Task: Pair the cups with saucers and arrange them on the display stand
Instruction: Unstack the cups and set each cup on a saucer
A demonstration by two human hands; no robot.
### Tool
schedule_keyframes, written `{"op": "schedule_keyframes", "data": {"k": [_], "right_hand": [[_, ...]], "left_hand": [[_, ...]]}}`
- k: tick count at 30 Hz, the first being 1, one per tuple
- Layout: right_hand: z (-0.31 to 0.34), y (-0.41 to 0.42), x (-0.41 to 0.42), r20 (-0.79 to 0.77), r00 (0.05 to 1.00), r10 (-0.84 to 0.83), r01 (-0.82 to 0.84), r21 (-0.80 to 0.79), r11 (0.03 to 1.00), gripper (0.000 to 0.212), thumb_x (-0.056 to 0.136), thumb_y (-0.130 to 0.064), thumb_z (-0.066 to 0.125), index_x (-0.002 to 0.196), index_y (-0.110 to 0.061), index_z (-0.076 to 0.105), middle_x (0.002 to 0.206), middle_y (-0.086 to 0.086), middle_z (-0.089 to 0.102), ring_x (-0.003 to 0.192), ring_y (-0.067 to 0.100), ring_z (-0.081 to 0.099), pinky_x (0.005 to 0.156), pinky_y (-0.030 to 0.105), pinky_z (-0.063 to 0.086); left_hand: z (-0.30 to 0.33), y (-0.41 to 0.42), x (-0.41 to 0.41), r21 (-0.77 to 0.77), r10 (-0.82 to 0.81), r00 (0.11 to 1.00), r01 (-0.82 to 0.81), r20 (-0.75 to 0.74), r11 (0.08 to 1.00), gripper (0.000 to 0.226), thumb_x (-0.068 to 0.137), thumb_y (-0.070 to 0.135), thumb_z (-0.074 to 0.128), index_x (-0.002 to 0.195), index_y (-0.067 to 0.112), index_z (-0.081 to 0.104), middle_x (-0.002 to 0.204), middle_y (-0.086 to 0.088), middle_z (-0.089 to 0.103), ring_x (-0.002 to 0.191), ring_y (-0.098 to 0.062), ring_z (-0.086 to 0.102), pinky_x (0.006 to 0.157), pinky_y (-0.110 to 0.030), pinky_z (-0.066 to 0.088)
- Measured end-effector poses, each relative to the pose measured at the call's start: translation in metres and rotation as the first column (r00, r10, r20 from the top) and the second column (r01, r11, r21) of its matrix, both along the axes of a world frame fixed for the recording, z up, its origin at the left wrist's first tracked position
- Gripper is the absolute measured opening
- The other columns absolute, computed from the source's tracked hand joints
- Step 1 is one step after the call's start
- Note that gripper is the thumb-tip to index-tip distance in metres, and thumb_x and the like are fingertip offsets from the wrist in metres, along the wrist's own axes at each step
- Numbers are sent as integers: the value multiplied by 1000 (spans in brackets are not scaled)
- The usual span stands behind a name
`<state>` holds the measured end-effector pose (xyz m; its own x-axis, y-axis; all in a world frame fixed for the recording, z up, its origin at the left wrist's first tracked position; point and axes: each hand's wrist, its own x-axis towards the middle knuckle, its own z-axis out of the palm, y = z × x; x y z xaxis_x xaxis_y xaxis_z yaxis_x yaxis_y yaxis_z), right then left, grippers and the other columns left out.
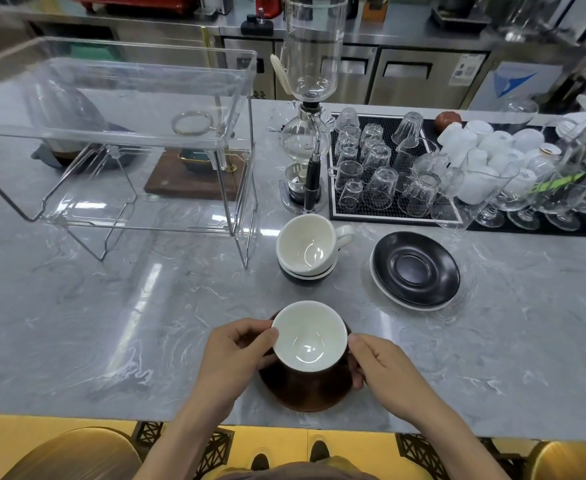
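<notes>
Brown cup (310,355), white inside, sits lower centre of frame on brown saucer (305,393). Left hand (231,355) grips cup's left rim, thumb on edge, fingers curled. Right hand (376,370) holds cup's right side, fingers wrapped round wall. Above, mid-frame: white cup (307,245) tilted, stacked in dark cup (305,277). Right of stack: dark saucers (416,270), stacked. Clear stand (111,133) at upper left, both shelves bare. Marble counter (111,323) underneath all.
</notes>
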<state>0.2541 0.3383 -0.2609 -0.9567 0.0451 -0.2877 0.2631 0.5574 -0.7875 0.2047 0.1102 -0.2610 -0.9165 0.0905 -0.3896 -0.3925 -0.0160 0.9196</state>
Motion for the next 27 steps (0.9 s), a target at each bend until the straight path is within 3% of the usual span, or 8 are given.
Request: {"op": "schedule_keyframes", "data": {"k": [12,27], "right_hand": [[-7,4,2,59,998,26,-26,7,1000,46,105,-41,35,67,-28,56,56,-6,61,55,0,55,59,18,44],[-7,8,1,66,998,-13,21,-131,991,45,103,-39,44,63,-23,54,53,-5,58,48,1,50,52,13,41]], "left_hand": [[1,-1,2,-55,11,1000,-10,2,998,20,86,-5,71,78,11,79,82,-8,78,82,-19,77,66,-26,63],[3,-4,-2,-126,-28,1000,28,3,992,17,84,1,76,73,12,81,80,-8,79,82,-20,77,67,-27,63]]}}
